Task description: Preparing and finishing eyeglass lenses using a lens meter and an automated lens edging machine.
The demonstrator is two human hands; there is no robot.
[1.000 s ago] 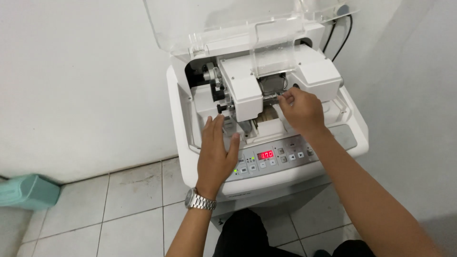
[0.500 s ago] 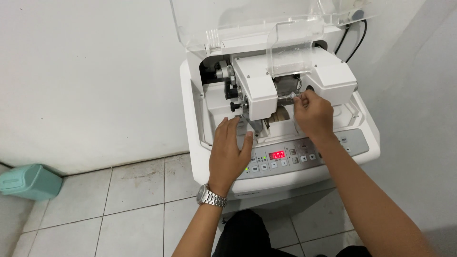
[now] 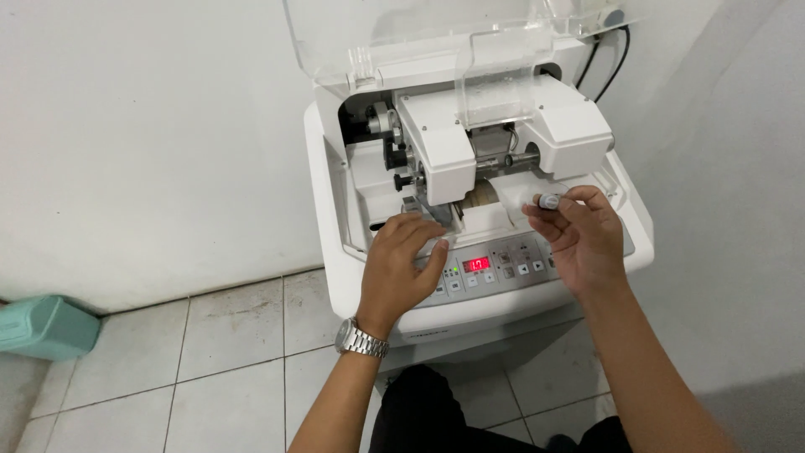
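Left hand (image 3: pixel 401 267) lay flat, fingers spread, on the near deck of the white machine (image 3: pixel 352 252), seemingly bracing | right hand (image 3: pixel 579 235) pinched a clear round lens (image 3: pixel 545 197) with small block, just right of the chamber, clear of the clamp shaft (image 3: pixel 516 159) | lid (image 3: pixel 402 33) stood raised.

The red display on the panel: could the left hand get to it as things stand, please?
Probably yes: the left hand rests flat on the machine's control panel, and the red display lies just beside its fingertips, uncovered.
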